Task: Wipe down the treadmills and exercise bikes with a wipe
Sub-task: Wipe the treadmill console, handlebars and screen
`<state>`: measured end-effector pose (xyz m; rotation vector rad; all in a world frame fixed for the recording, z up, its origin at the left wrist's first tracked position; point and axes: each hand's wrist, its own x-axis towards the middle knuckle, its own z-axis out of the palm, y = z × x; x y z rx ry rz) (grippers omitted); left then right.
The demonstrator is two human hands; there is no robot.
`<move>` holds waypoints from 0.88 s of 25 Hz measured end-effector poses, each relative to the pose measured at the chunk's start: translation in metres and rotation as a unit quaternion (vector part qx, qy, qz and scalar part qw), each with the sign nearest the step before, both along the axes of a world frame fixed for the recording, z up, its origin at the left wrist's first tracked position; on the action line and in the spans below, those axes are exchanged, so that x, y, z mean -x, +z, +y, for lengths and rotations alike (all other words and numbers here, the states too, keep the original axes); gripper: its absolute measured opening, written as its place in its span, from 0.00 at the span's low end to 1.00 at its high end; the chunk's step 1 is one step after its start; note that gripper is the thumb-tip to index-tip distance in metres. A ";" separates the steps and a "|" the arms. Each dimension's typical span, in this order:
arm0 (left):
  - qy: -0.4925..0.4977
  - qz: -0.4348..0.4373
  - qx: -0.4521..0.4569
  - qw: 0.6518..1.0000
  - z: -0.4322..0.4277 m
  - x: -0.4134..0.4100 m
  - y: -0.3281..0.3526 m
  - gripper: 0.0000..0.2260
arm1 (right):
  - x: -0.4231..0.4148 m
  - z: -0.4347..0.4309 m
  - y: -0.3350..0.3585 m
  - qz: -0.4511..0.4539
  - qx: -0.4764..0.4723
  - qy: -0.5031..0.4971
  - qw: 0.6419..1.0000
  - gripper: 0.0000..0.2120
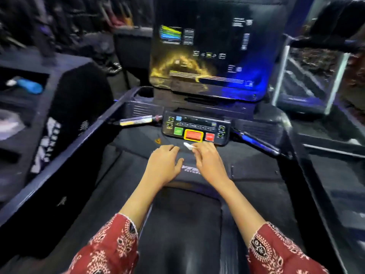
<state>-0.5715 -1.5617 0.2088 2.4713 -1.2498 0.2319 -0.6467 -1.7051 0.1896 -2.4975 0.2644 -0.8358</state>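
Head view: the right hand (209,161) is pinching a small folded white wipe (188,145) at its 11 o'clock, just below the treadmill's button panel (197,127). The left hand (164,163) is lying relaxed and empty beside it. Opening the wipe flat before sweeping toward 12 o'clock would probably be covering the buttons better.

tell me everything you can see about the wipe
The wipe is a small white scrap that looks soft and crumpled, and it is mostly hidden. The right hand pinches it at the fingers. Its free end pokes out up-left, just below the treadmill's button panel. Whether it touches the dark surface beneath is unclear in the blur.
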 end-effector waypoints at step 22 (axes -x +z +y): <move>0.264 0.082 -0.023 0.961 0.115 -0.315 -0.030 0.18 | -0.397 0.094 -0.030 0.039 -0.066 0.168 0.983 0.16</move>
